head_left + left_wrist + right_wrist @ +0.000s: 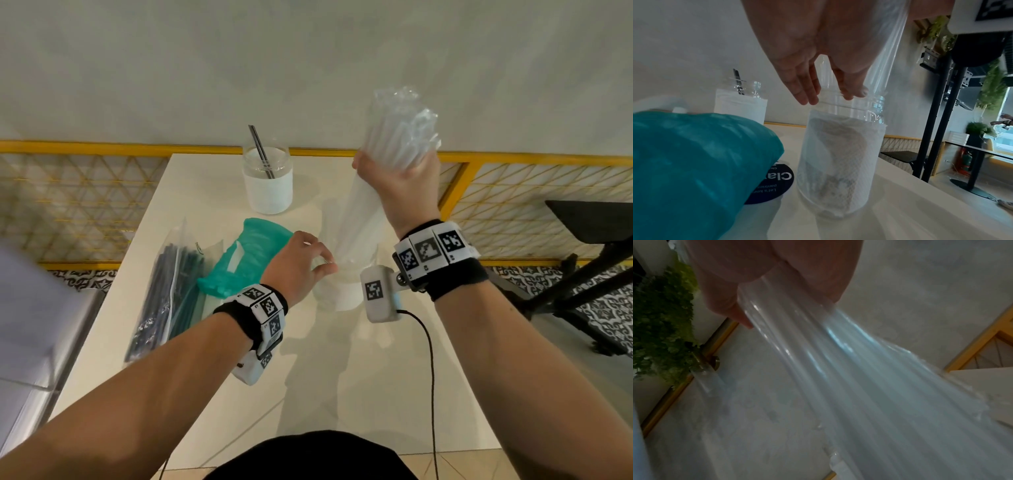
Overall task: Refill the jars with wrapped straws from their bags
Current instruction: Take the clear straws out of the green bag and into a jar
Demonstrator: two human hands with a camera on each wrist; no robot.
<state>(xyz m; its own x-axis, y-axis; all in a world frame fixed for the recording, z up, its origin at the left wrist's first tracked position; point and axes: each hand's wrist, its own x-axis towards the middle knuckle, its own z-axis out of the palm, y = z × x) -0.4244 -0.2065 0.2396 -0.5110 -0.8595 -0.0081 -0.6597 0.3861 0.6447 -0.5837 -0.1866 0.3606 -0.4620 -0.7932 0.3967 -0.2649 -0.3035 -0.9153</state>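
Clear-wrapped white straws, gripped upright in the right hand, need lowering into the paper-banded clear jar whose rim the open left hand steadies.

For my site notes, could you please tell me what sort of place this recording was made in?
Probably a café or office pantry seating area. Jars for straws stand on a pale table, bagged dark straws lie beside them, a round sticker seems to mention pantries, and another dark table with potted greenery stands by a window.
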